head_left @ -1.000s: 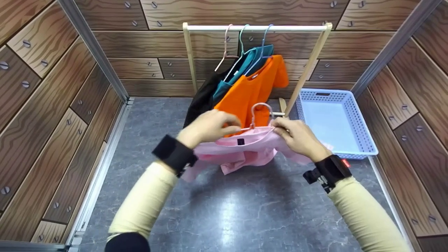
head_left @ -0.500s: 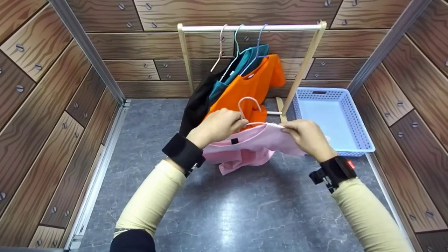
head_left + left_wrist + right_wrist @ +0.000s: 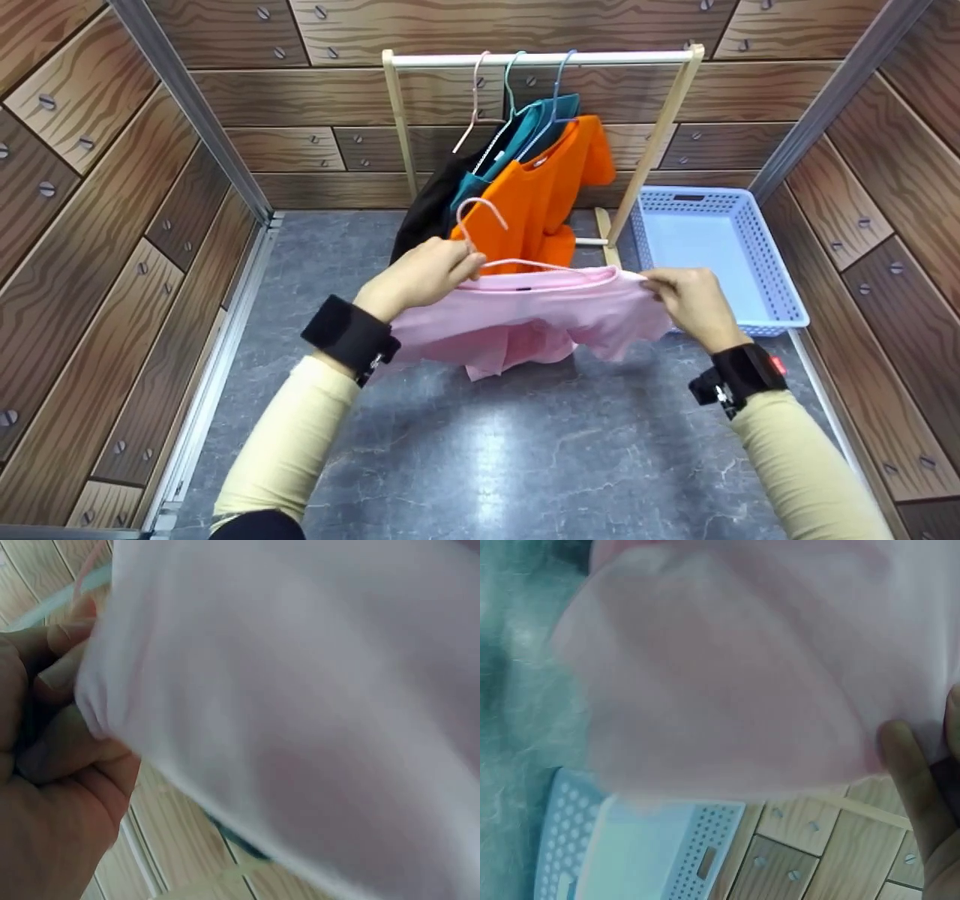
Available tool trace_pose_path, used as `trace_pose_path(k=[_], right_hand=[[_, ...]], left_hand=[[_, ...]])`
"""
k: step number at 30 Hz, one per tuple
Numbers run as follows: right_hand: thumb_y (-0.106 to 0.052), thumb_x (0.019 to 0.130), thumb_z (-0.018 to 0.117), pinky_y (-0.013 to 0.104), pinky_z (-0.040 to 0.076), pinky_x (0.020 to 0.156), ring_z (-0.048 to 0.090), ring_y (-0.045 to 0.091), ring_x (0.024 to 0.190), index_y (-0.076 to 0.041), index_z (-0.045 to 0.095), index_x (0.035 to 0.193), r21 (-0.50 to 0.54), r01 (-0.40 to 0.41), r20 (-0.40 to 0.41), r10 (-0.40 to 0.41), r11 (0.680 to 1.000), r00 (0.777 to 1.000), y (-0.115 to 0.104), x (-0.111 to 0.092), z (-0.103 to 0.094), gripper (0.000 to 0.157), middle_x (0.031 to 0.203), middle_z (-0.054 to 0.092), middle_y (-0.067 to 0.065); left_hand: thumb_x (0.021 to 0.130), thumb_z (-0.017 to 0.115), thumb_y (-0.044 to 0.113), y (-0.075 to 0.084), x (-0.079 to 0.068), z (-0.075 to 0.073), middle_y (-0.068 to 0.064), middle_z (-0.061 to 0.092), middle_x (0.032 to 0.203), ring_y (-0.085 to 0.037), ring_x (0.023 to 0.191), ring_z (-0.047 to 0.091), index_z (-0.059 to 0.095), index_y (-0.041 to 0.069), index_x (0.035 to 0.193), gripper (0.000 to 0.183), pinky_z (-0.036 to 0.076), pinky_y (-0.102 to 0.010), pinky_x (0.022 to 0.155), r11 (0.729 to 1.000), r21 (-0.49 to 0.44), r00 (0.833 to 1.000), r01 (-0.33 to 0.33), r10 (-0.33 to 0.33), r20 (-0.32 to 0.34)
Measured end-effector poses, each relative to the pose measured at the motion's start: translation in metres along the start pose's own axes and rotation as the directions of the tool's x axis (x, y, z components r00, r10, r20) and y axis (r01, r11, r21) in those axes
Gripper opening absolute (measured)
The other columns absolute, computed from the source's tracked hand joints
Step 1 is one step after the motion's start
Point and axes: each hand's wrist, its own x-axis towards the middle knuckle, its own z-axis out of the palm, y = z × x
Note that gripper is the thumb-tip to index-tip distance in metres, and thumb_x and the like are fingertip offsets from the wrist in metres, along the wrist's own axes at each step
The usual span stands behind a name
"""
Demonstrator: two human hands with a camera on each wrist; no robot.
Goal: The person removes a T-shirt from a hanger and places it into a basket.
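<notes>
A pink short-sleeved shirt [image 3: 525,322] is held stretched above the floor between both hands. Inside its neckline lies a pink hanger [image 3: 525,261], hook upward and tilted to the left. My left hand [image 3: 416,279] grips the hanger just below its hook; in the left wrist view, bunched shirt cloth [image 3: 120,682] also lies against the curled fingers. At the opposite shoulder, my right hand [image 3: 691,300] pinches the shirt's edge between thumb and fingers. Cloth fills much of the right wrist view, with the thumb [image 3: 907,765] pressed on it. The hanger's far end is hidden by the shirt.
Behind the shirt stands a wooden clothes rack [image 3: 600,58]. On it hang an orange shirt [image 3: 517,202], a teal garment [image 3: 536,124] and a black garment [image 3: 424,214]. A light blue basket [image 3: 784,262] sits on the grey floor at right. Wood-patterned walls enclose the space.
My left hand has taken hold of the hanger near its hook and drawn it left. My right hand has slid from the neckline out to the right shoulder, stretching the shirt wider.
</notes>
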Motion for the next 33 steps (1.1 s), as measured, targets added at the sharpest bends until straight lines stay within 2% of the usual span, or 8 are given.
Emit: trace_pose_path(k=[6, 12, 19, 23, 26, 30, 33], right_hand=[[0.002, 0.08, 0.074, 0.04, 0.058, 0.062, 0.071, 0.03, 0.067, -0.001, 0.076, 0.089, 0.024, -0.049, 0.032, 0.049, 0.998, 0.998, 0.015, -0.01, 0.007, 0.01, 0.083, 0.075, 0.018], [0.0, 0.08, 0.075, 0.014, 0.051, 0.057, 0.066, 0.016, 0.059, -0.002, 0.077, 0.089, 0.039, -0.111, 0.028, 0.11, 0.993, 0.994, 0.027, -0.022, 0.009, 0.009, 0.078, 0.075, 0.014], [-0.001, 0.083, 0.073, 0.007, 0.048, 0.059, 0.069, 0.02, 0.061, -0.001, 0.077, 0.09, 0.094, -0.132, 0.064, 0.127, 0.987, 0.99, 0.026, -0.03, 0.018, 0.008, 0.079, 0.075, 0.015], [-0.002, 0.083, 0.073, 0.009, 0.048, 0.058, 0.068, 0.018, 0.06, -0.002, 0.077, 0.09, 0.095, -0.145, 0.059, 0.14, 0.985, 0.988, 0.023, -0.031, 0.022, 0.008, 0.079, 0.075, 0.013], [-0.003, 0.083, 0.073, 0.018, 0.052, 0.058, 0.067, 0.017, 0.06, -0.004, 0.077, 0.089, 0.066, -0.138, 0.068, 0.134, 0.988, 0.989, 0.019, -0.03, 0.025, 0.007, 0.078, 0.075, 0.011], [-0.004, 0.084, 0.073, 0.032, 0.056, 0.061, 0.068, 0.018, 0.062, -0.004, 0.077, 0.089, 0.059, -0.122, 0.092, 0.116, 0.991, 0.989, 0.01, -0.028, 0.031, 0.006, 0.078, 0.075, 0.01], [-0.006, 0.086, 0.072, 0.037, 0.056, 0.065, 0.068, 0.019, 0.067, -0.004, 0.076, 0.089, 0.08, -0.103, 0.137, 0.091, 0.992, 0.986, -0.002, -0.023, 0.037, 0.005, 0.08, 0.075, 0.009]], left_hand=[[0.105, 0.041, 0.029, -0.009, -0.006, -0.002, -0.002, 0.069, 0.086, -0.017, 0.081, 0.064, 0.067, 0.011, 0.09, 0.034, 0.051, -0.033, 0.08, 0.998, -0.026, 0.998, -0.063, 0.063, 0.003], [0.105, 0.041, 0.026, -0.012, -0.009, -0.001, -0.002, 0.066, 0.082, -0.015, 0.077, 0.062, 0.067, 0.01, 0.085, 0.036, 0.05, -0.031, 0.077, 0.993, -0.079, 0.996, -0.084, 0.085, 0.01], [0.105, 0.042, 0.027, -0.016, -0.013, -0.002, -0.001, 0.066, 0.081, -0.014, 0.076, 0.06, 0.065, 0.012, 0.086, 0.033, 0.049, -0.029, 0.075, 0.993, -0.103, 0.998, -0.052, 0.05, -0.026], [0.105, 0.042, 0.025, -0.02, -0.016, -0.002, 0.0, 0.059, 0.074, -0.013, 0.071, 0.055, 0.063, 0.011, 0.083, 0.033, 0.045, -0.027, 0.072, 0.989, -0.142, 0.997, -0.03, 0.02, -0.069], [0.105, 0.041, 0.026, -0.02, -0.015, -0.002, 0.0, 0.056, 0.073, -0.014, 0.071, 0.053, 0.061, 0.011, 0.082, 0.034, 0.043, -0.027, 0.071, 0.988, -0.15, 0.996, -0.024, 0.011, -0.088], [0.105, 0.041, 0.029, -0.016, -0.011, 0.001, 0.002, 0.057, 0.073, -0.014, 0.07, 0.053, 0.062, 0.012, 0.082, 0.036, 0.043, -0.027, 0.07, 0.994, -0.109, 0.997, -0.012, 0.004, -0.073], [0.105, 0.042, 0.03, -0.01, -0.006, 0.004, 0.002, 0.06, 0.07, -0.012, 0.065, 0.056, 0.065, 0.013, 0.082, 0.037, 0.047, -0.028, 0.069, 0.996, -0.091, 0.999, 0.012, -0.016, -0.042]])
